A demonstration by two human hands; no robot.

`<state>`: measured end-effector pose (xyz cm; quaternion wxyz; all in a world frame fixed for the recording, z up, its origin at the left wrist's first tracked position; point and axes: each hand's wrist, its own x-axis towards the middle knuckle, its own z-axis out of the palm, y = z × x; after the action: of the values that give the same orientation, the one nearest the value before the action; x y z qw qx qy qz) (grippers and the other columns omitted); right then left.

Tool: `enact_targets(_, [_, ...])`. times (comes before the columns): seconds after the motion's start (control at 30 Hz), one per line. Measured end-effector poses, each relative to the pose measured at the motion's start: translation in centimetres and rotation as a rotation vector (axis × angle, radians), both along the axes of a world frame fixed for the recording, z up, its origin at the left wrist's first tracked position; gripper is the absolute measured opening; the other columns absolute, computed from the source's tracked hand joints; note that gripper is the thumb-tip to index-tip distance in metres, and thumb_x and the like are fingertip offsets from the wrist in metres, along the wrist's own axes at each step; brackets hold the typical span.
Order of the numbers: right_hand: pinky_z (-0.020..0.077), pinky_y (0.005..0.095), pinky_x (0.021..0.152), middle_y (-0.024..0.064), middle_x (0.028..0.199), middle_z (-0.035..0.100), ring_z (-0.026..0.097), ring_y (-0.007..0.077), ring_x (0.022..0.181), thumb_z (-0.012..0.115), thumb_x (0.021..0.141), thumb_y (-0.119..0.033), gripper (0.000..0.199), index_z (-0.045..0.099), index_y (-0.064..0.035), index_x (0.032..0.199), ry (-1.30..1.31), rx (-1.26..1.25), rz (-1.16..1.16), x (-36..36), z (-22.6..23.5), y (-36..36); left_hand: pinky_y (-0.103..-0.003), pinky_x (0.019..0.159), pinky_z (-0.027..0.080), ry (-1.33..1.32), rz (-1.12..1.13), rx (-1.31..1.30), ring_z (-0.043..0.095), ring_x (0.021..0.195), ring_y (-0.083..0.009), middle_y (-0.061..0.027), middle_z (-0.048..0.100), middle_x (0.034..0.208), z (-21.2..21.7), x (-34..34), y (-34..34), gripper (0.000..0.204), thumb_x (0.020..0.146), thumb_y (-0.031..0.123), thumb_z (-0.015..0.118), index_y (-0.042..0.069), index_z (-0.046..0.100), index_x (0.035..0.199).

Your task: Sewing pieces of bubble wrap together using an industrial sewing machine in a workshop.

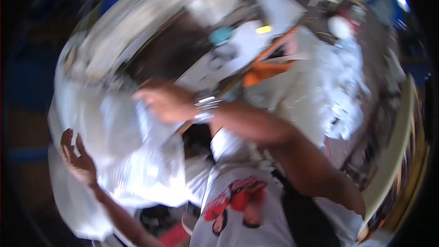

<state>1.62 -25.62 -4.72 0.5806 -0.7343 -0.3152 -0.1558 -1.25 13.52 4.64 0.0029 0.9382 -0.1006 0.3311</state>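
Note:
My left hand [78, 159] is raised at the left, fingers stretched and thumb apart, beside a large, pale, see-through plastic bag [155, 169]. Whether its palm touches the plastic cannot be told. My right hand [167, 103] reaches across to the left, a shiny metal-banded watch on its wrist. Motion smears it, but its fingers look curled closed at the upper edge of the plastic, which hangs below them. The bag spreads over my lap and the left side; whitish contents show faintly through it.
A white board [247, 48] lies ahead with a teal round thing [220, 35] and a yellow piece [264, 29]. Orange material [265, 71] is beside it. Crumpled white plastic [343, 87] lies to the right. A cream curved edge [395, 142] stands at the far right.

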Motion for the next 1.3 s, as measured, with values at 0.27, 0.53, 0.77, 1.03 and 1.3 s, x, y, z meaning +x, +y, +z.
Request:
enact_targets(0.27, [0.0554, 0.0396, 0.075, 0.0210, 0.095, 0.073, 0.073, 0.0306, 0.083, 0.072, 0.099, -0.047, 0.057, 0.065, 0.0019, 0.128, 0.555, -0.516, 0.271, -13.2, -3.7, -5.3, -0.051, 0.090, 0.055, 0.393, 0.584, -0.379, 0.069, 0.108, -0.0392, -0.0225, 0.067, 0.133, -4.1, -14.4, 2.1, 0.060, 0.097, 0.035, 0.072, 0.001, 0.057, 0.143])
enact_targets(0.53, [0.0532, 0.0346, 0.083, 0.0098, 0.096, 0.078, 0.071, 0.0160, 0.092, 0.057, 0.105, -0.052, 0.052, 0.074, -0.0043, 0.118, 0.938, -0.252, 0.554, -13.7, -10.9, 4.0, -0.052, 0.099, 0.051, 0.440, 0.545, -0.122, 0.063, 0.116, -0.0487, -0.0283, 0.068, 0.124, -13.6, -12.5, 16.5, 0.042, 0.095, 0.022, 0.063, 0.003, 0.062, 0.131])
enact_targets(0.77, [0.0532, 0.0404, 0.076, 0.0139, 0.086, 0.072, 0.070, 0.0244, 0.085, 0.063, 0.099, -0.033, 0.035, 0.072, -0.0007, 0.110, 0.532, -0.029, 0.703, -15.8, -8.4, 3.3, -0.049, 0.125, 0.031, 0.285, 0.344, -0.183, 0.037, 0.150, -0.0409, -0.0251, 0.033, 0.166, -15.4, -2.0, 21.0, 0.065, 0.111, 0.039, 0.045, 0.002, 0.030, 0.163])
enact_targets(1.03, [0.0518, 0.0476, 0.069, 0.0187, 0.076, 0.065, 0.067, 0.0330, 0.076, 0.066, 0.091, -0.019, 0.020, 0.065, 0.0017, 0.092, 0.541, -0.244, 0.615, -17.0, -15.8, 5.2, -0.049, 0.120, 0.038, 0.348, 0.229, -0.348, 0.045, 0.145, -0.0393, -0.0220, 0.042, 0.161, -9.1, 4.7, 5.9, 0.056, 0.112, 0.037, 0.042, 0.004, 0.041, 0.157])
enact_targets(1.3, [0.0547, 0.0362, 0.090, 0.0118, 0.117, 0.065, 0.062, 0.0222, 0.105, 0.083, 0.090, -0.028, 0.060, 0.053, 0.0006, 0.133, 0.481, -0.031, 0.300, -11.6, -14.4, -1.1, -0.049, 0.116, 0.045, 0.330, 0.157, -0.434, 0.053, 0.140, -0.0377, -0.0189, 0.051, 0.156, -5.4, 2.5, 14.3, 0.050, 0.113, 0.036, 0.039, 0.007, 0.053, 0.151])
